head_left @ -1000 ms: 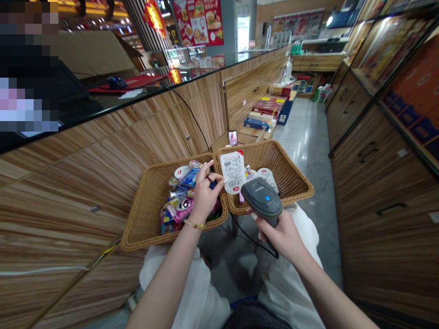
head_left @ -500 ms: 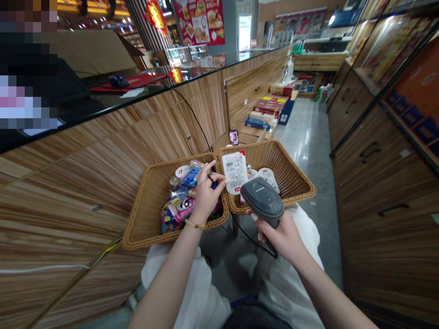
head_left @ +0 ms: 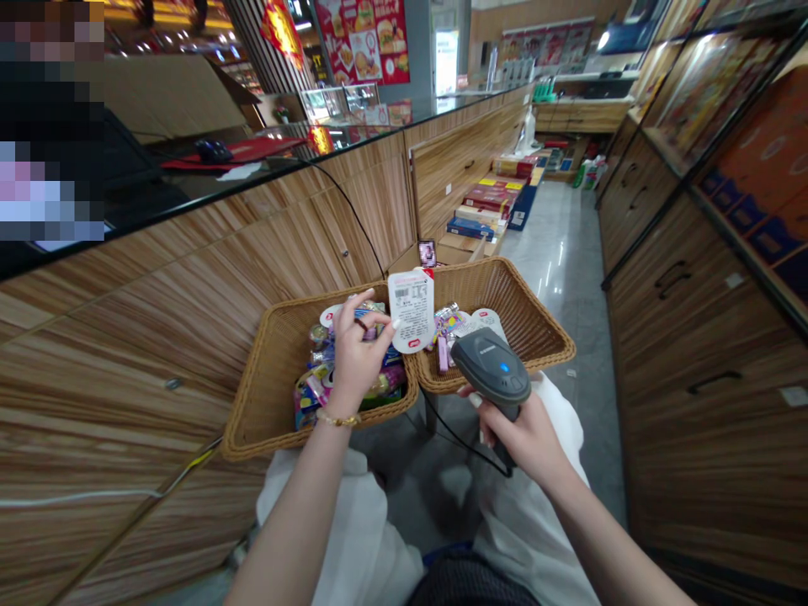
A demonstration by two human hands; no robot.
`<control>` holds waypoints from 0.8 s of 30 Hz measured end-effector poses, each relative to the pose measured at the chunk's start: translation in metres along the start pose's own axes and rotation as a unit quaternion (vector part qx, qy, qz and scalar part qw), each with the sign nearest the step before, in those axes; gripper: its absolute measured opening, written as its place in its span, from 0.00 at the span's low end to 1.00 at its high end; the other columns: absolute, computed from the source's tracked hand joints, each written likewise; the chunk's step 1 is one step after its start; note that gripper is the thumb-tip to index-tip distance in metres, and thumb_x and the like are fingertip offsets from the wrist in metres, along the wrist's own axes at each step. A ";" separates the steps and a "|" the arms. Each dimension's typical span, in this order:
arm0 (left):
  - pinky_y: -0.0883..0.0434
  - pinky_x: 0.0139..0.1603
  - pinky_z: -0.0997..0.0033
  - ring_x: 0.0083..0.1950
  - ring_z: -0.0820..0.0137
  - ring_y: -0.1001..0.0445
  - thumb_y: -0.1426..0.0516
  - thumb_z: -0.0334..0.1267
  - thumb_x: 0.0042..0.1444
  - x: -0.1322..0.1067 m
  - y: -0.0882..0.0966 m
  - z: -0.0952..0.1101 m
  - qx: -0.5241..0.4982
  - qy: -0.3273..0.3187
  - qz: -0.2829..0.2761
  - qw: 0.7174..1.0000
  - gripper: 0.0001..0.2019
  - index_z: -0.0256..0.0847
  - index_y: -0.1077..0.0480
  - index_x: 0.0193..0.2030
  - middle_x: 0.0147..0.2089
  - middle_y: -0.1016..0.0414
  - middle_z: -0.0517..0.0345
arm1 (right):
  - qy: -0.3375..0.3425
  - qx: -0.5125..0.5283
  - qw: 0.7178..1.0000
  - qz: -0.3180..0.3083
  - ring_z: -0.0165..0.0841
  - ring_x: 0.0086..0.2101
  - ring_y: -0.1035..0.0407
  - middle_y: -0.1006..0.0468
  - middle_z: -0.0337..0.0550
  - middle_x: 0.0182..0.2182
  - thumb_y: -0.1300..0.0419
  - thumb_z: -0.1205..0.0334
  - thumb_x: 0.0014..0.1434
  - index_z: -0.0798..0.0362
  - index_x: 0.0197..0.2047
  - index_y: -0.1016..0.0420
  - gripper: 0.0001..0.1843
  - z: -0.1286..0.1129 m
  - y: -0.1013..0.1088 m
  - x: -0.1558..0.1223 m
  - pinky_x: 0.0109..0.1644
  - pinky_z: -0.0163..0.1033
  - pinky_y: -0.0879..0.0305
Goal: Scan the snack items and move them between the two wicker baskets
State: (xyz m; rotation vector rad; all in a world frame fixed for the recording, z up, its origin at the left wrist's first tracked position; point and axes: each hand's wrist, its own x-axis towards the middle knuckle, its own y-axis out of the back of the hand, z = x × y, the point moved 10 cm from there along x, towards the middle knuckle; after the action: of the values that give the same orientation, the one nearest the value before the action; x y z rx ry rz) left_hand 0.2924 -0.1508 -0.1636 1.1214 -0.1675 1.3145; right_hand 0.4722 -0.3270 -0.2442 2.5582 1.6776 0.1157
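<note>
My left hand (head_left: 357, 349) pinches a white packet (head_left: 411, 310) with its printed label and barcode facing me, holding it up over the join of two wicker baskets. My right hand (head_left: 521, 438) grips a grey handheld barcode scanner (head_left: 493, 370), whose nose points toward the packet from a short distance. A black cable (head_left: 464, 438) hangs from the scanner. The left wicker basket (head_left: 256, 400) holds several colourful small packaged goods (head_left: 344, 391), partly hidden by my left hand. Further foil-wrapped packets (head_left: 448, 330) lie in the right wicker basket (head_left: 505, 290).
Wood-panelled counter (head_left: 145, 353) with a black glass top runs along the left, with a thin cable on its front. Wooden cabinets (head_left: 707, 421) line the right. Stacked boxes (head_left: 486, 210) stand ahead beside a shiny tiled aisle floor (head_left: 559, 269).
The white packet has moved left and up, now nearly above the join of the baskets, with my left hand shifted along with it. The scanner has moved slightly right and down.
</note>
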 end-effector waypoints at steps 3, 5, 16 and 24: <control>0.38 0.71 0.49 0.65 0.57 0.30 0.38 0.40 0.62 0.008 0.039 -0.011 0.027 0.029 0.038 0.998 0.06 0.44 0.25 0.34 0.61 0.25 0.52 | -0.004 0.005 1.000 0.005 0.33 0.15 0.32 0.28 0.37 0.14 0.36 0.44 0.59 0.54 0.35 0.24 0.19 0.001 0.001 -0.002 0.22 0.36 0.33; 0.38 0.71 0.48 0.64 0.57 0.29 0.38 0.42 0.62 0.010 0.067 -0.027 0.038 0.058 0.072 0.995 0.07 0.43 0.25 0.34 0.60 0.24 0.51 | -0.006 0.006 1.000 0.005 0.33 0.15 0.32 0.28 0.37 0.14 0.36 0.44 0.59 0.54 0.34 0.24 0.19 0.000 0.001 -0.003 0.21 0.35 0.33; 0.43 0.71 0.38 0.67 0.46 0.37 0.41 0.50 0.62 -0.011 0.118 -0.084 0.202 0.135 0.094 0.965 0.12 0.45 0.26 0.44 0.57 0.31 0.42 | -0.010 0.013 1.000 -0.019 0.33 0.15 0.31 0.28 0.37 0.14 0.35 0.49 0.58 0.55 0.34 0.21 0.16 -0.003 0.000 -0.001 0.22 0.36 0.32; 0.40 0.71 0.44 0.67 0.51 0.36 0.41 0.45 0.65 0.011 0.044 -0.030 0.171 0.047 -0.018 0.984 0.12 0.44 0.23 0.49 0.61 0.31 0.47 | 0.033 0.056 0.997 0.051 0.32 0.15 0.32 0.27 0.36 0.14 0.37 0.50 0.65 0.55 0.36 0.21 0.16 0.002 0.035 0.002 0.23 0.35 0.33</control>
State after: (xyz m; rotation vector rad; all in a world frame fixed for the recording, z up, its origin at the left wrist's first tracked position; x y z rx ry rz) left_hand 0.2462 -0.1289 -0.1472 1.3392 0.1542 1.3930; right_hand 0.5048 -0.3388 -0.2421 2.7515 1.6189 0.1183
